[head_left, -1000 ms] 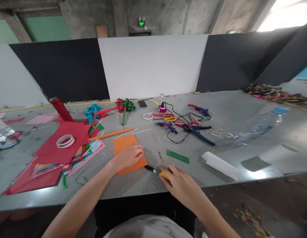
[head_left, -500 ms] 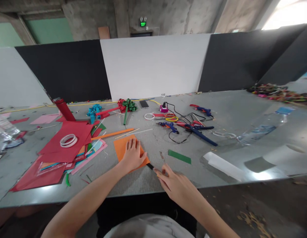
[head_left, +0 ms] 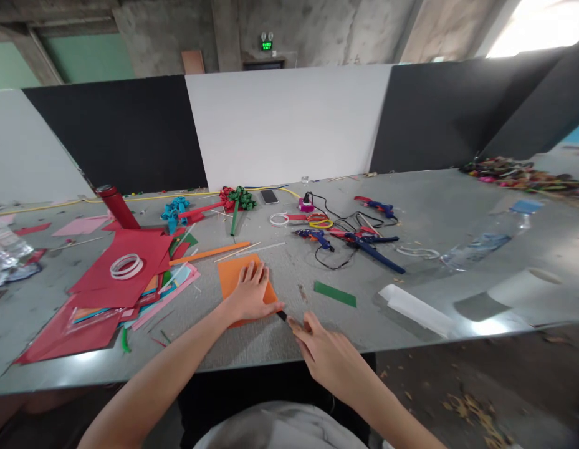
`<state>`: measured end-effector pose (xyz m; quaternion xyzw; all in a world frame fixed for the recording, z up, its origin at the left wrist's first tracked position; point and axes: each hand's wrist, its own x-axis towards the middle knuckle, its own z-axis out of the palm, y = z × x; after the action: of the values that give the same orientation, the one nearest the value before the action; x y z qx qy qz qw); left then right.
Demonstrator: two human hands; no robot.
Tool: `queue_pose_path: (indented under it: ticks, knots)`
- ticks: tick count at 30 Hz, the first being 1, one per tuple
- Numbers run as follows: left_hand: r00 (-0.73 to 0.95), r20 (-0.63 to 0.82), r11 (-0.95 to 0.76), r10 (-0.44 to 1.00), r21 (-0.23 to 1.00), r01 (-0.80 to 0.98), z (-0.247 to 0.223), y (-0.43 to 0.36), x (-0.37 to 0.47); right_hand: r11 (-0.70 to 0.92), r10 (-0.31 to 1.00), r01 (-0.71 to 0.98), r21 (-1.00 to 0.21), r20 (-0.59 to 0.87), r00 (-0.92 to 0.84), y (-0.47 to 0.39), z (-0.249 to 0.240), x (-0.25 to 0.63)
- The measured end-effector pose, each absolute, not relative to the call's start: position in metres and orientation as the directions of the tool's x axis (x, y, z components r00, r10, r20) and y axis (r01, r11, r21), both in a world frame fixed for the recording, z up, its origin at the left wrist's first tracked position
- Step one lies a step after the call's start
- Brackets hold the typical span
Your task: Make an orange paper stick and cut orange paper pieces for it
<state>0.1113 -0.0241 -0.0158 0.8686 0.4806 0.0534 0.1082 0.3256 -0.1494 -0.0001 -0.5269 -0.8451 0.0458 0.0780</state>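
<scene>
My left hand (head_left: pixel 250 293) lies flat with fingers spread on a sheet of orange paper (head_left: pixel 227 275), covering its middle. Its thumb reaches the paper's right edge. Fingers wrapped round the handle, my right hand (head_left: pixel 323 345) holds a craft knife whose dark blade (head_left: pixel 281 315) points up and left at that edge, close to the left thumb. Most of the knife's handle is hidden in the hand. A green paper strip (head_left: pixel 334 294) lies to the right, above my right hand. Behind the orange sheet rests a long orange paper strip (head_left: pixel 209 252) beside a thin wooden stick.
On the left lie red paper sheets (head_left: pixel 95 274) with white tape rolls (head_left: pixel 126 267) and a red bottle (head_left: pixel 118 207). Ribbon bows (head_left: pixel 241 198), a phone (head_left: pixel 269 197), glue guns (head_left: pixel 315 237) and blue-handled pliers (head_left: pixel 378 252) lie further back. A plastic bottle (head_left: pixel 480 249) and white paper roll (head_left: pixel 527 290) are right.
My left hand and the orange paper have turned slightly, the thumb now nearer the blade. The right hand still grips the knife. The whole view has shifted a little.
</scene>
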Motion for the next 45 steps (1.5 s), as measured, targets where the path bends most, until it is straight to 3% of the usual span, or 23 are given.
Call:
queue_pose_path:
  ticks: [9, 18, 27, 45]
  knots:
    - [0.530, 0.034, -0.529, 0.848, 0.134, 0.838, -0.024, -0.026, 0.114, 0.386, 0.922, 0.914, -0.123, 0.041, -0.384, -0.148, 0.003, 0.314]
    - [0.532, 0.104, -0.542, 0.840, 0.138, 0.829, -0.036, -0.019, 0.110, 0.370, 0.929, 0.914, -0.168, 0.076, -0.363, -0.161, 0.004, 0.320]
    - [0.526, 0.106, -0.537, 0.844, 0.145, 0.831, -0.034, -0.020, 0.111, 0.406, 0.912, 0.914, 0.020, 0.052, -0.407, -0.174, -0.001, 0.338]
    - [0.537, 0.112, -0.547, 0.836, 0.097, 0.831, -0.030, -0.022, 0.111, 0.402, 0.914, 0.915, 0.042, 0.030, -0.404, -0.170, 0.006, 0.337]
